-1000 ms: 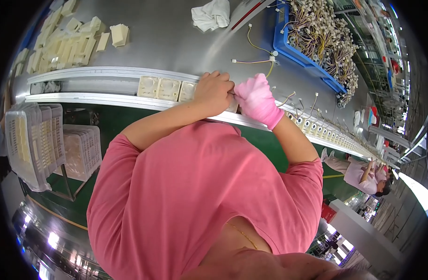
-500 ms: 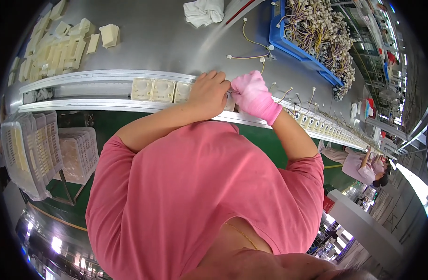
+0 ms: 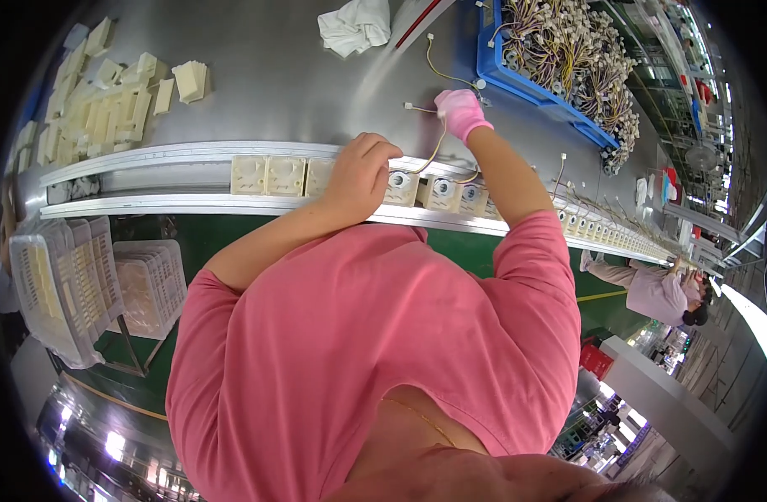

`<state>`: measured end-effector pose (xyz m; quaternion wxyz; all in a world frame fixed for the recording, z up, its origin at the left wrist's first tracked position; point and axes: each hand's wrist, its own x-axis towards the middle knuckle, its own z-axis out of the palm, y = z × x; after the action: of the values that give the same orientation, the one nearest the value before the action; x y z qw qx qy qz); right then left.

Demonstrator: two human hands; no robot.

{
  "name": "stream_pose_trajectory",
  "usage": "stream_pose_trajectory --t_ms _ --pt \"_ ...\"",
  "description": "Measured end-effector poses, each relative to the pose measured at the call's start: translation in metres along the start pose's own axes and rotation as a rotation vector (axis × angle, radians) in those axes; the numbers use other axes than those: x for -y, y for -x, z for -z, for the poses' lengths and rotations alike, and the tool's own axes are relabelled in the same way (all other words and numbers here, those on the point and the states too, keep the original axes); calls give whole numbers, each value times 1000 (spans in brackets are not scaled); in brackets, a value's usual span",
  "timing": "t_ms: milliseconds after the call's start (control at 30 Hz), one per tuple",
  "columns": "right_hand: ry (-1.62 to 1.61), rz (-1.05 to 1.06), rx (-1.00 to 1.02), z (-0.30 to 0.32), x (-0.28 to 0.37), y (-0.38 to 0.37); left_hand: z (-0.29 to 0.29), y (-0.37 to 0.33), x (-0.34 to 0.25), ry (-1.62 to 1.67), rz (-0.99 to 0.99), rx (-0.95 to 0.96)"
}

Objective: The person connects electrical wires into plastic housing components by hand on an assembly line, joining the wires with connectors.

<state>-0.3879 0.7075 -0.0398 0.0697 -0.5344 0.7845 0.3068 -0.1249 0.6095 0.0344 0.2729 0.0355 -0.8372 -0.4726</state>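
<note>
A row of square cream plastic housings (image 3: 284, 176) sits in the metal rail in front of me. Over one of them my bare left hand (image 3: 362, 174) is curled, its fingers bent toward the far edge of the rail; the thumb's grip is partly hidden. Just right of that hand, a housing with a round fitting (image 3: 400, 186) has a thin wire running up from it. Beyond the rail, my pink-gloved right hand (image 3: 461, 115) is closed at a loose wire harness (image 3: 418, 107) on the metal table. The fingertips are hidden by the glove's back.
A blue bin (image 3: 534, 99) heaped with wire harnesses stands at the far right. Cream plastic parts (image 3: 107, 109) are piled at the left, and a white cloth (image 3: 356, 28) lies at the back. White baskets (image 3: 65, 284) stand below left. Another person (image 3: 655, 293) works farther right along the rail.
My right hand has left the rail beside my left hand and reached away to the harness on the table. The housing with the round fitting and its wire are now uncovered.
</note>
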Motion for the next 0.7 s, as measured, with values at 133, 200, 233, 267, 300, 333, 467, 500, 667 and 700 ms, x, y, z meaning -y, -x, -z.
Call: stream_pose_trajectory --t_ms 133,200,233,267,300,333,467,500,667,700 --pt "-423 -265 -92 53 -23 29 13 -4 -4 275 191 58" --pt "-602 -351 -256 64 -51 41 22 -14 -5 261 229 57" --pt "-723 -345 -367 64 -70 50 28 -21 -5 254 268 52" --pt "-911 -218 -645 67 -86 73 36 -35 -7 256 274 125" --pt "-1223 -249 -815 97 -83 87 38 -45 -9 248 273 130" --pt "-1530 -290 -872 126 -77 101 38 -54 -13 191 169 84" --pt "-2133 207 -983 186 -53 129 19 -94 -32 35 -184 -35" --pt "-2296 755 -960 201 -36 121 13 -99 -35 38 -193 -25" --pt "-2070 1343 -947 251 10 114 15 -102 -19 167 296 600" --pt "-2244 793 -936 256 15 130 19 -94 -10 168 294 600"
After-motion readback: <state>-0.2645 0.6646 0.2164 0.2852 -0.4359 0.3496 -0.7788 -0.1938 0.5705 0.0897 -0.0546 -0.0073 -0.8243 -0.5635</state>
